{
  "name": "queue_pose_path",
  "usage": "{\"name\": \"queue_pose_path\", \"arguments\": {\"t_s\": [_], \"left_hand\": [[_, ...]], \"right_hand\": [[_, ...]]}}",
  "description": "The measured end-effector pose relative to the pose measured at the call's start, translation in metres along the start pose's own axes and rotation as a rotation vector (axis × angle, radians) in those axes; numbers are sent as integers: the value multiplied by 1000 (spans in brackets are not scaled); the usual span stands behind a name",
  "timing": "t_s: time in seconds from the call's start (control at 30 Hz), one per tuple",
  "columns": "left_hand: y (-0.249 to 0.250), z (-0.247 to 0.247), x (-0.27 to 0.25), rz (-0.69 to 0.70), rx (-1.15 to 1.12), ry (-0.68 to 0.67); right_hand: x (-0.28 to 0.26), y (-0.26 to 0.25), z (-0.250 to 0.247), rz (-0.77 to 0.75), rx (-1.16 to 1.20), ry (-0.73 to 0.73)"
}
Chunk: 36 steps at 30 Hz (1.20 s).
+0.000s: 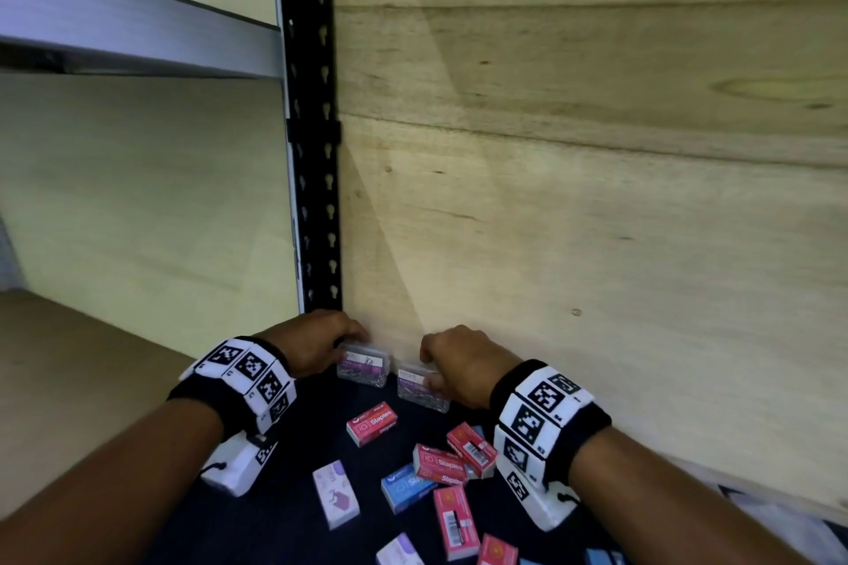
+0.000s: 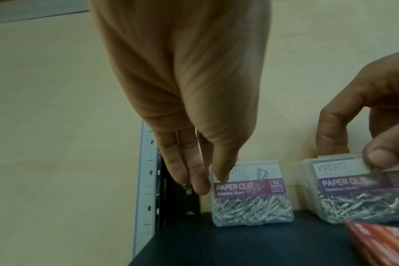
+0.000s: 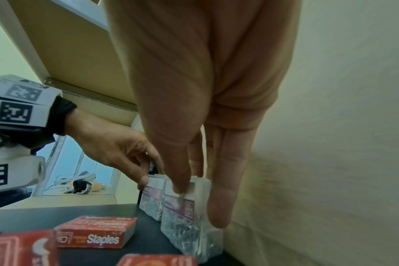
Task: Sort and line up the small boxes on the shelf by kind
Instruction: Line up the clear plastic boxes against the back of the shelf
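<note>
two clear paper clip boxes stand upright at the back of the dark shelf (image 1: 293, 495), against the wooden wall (image 1: 596, 197). the left hand (image 1: 312, 344) pinches the top of the left clip box (image 2: 251, 194), which sits near the black post (image 1: 312, 151). the right hand (image 1: 463, 362) grips the right clip box (image 1: 420, 385) by its top edge, just beside the first. red staples boxes (image 1: 371, 422), a blue box (image 1: 406, 486) and white boxes (image 1: 335, 500) lie scattered nearer the front.

Right hand (image 3: 201, 111) pinches clear paper-clip box (image 3: 189, 212) by wall; red staples box (image 3: 98, 232) near.
</note>
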<state>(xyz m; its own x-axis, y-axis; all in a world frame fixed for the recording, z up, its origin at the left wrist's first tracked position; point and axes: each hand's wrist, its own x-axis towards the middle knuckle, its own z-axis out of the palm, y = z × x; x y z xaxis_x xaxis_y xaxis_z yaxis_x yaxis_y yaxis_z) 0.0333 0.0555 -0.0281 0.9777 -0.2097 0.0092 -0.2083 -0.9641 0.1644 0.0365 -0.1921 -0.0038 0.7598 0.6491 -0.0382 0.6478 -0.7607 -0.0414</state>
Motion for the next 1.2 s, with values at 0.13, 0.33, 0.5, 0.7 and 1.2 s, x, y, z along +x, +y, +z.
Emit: {"name": "queue_pose_path", "arguments": {"t_s": [0.13, 0.33, 0.5, 0.7, 1.2], "left_hand": [[-3, 3, 1, 6, 6, 32], [-5, 6, -3, 51, 5, 102], [-5, 7, -2, 59, 13, 146], [-2, 8, -5, 47, 31, 202], [56, 4, -41, -105, 161, -169]], "right_hand": [[5, -5, 1, 9, -8, 11], [5, -7, 2, 14, -3, 46], [4, -7, 3, 0, 6, 78], [3, -6, 7, -21, -38, 107], [-36, 18, -10, 114, -49, -316]]}}
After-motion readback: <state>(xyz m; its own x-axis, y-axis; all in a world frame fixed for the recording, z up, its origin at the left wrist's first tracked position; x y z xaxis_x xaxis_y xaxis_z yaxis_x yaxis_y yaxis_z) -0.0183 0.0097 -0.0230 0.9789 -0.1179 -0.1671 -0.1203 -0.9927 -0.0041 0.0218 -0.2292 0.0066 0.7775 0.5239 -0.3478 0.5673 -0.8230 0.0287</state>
